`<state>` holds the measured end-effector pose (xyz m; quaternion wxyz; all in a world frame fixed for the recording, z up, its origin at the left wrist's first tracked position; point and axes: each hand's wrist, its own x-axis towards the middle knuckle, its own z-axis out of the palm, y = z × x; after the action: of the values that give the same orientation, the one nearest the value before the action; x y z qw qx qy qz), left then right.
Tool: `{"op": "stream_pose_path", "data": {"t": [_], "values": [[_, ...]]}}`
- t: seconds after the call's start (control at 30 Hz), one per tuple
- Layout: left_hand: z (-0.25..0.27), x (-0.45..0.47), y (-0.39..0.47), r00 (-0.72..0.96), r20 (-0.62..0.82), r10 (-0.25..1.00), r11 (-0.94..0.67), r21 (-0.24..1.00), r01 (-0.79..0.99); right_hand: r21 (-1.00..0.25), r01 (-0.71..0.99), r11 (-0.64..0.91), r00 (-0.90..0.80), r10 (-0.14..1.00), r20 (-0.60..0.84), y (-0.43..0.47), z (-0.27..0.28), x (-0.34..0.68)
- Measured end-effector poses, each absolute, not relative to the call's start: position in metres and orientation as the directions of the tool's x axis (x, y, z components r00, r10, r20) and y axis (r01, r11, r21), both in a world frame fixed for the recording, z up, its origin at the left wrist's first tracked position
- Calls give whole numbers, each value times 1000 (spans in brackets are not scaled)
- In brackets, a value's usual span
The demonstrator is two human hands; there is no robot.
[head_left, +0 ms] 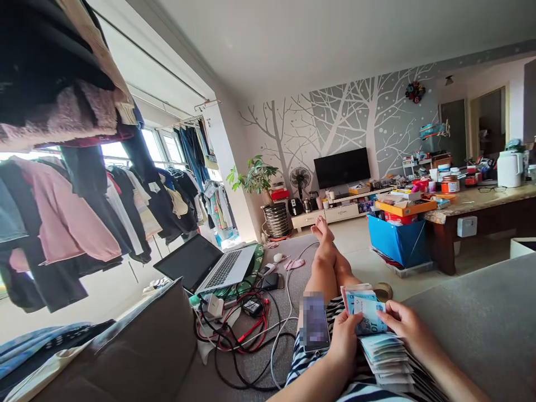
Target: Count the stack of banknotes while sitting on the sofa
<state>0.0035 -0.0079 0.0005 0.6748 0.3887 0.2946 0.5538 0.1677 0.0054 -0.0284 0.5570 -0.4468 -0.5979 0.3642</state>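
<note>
Both of my hands are over my lap, on striped black-and-white cloth. My left hand point(345, 337) is closed on a bundle of banknotes point(350, 297), its thumb lying across the front. A blue banknote marked 10 point(372, 319) faces me in front of the bundle. At that note's right edge, the thumb and fingers of my right hand point(402, 319) are pinched. Below my hands, a fanned stack of paper notes point(387, 360) rests on my lap, overlapping in a row. On my thigh, left of my left hand, lies a phone point(316, 329) with a blurred screen.
An open laptop point(228, 269) sits on the grey sofa point(288, 259) to the left. Tangled black and red cables point(243, 357) and a charger point(213, 306) lie before it. A blue storage box point(393, 240) stands by a cluttered table point(494, 198). Clothes point(71, 212) hang at left.
</note>
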Motion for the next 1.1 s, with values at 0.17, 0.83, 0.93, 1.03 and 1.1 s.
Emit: {"op": "stream_pose_path", "data": {"t": [0.17,0.83,0.93,1.03,1.1], "values": [[4,4,-9,209,26,978,83,865,-494,-932,127,338,25,939,344,4,-31,169],[2,6,-5,238,25,971,91,881,-463,-946,83,314,39,947,318,5,-39,171],[4,6,-3,251,59,966,58,899,-434,-940,81,332,30,942,335,7,-43,175],[5,5,-3,258,85,962,29,912,-410,-940,81,330,9,943,332,7,-46,178],[6,4,-5,252,88,964,21,916,-401,-942,65,330,-1,944,331,5,-47,178]]}}
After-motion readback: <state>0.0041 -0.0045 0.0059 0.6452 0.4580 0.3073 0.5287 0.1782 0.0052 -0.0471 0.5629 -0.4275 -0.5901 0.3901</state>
